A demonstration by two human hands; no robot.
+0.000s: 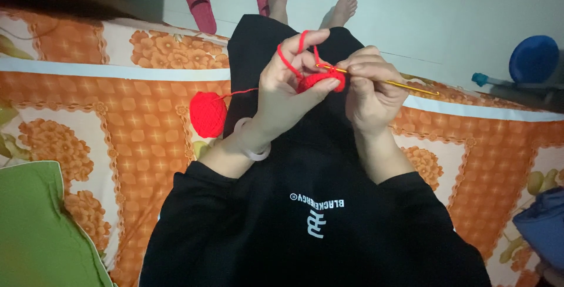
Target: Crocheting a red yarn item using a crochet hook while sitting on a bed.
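Orange floral bedsheet covers the bed; pale tiled floor beyond, pink slippers on it

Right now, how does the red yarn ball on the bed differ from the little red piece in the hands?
The yarn ball is bigger, round and lies untouched on the orange bedspread; the crocheted piece is small and pinched between the left hand and right hand, with a hook through it. Both are red, joined by one strand.
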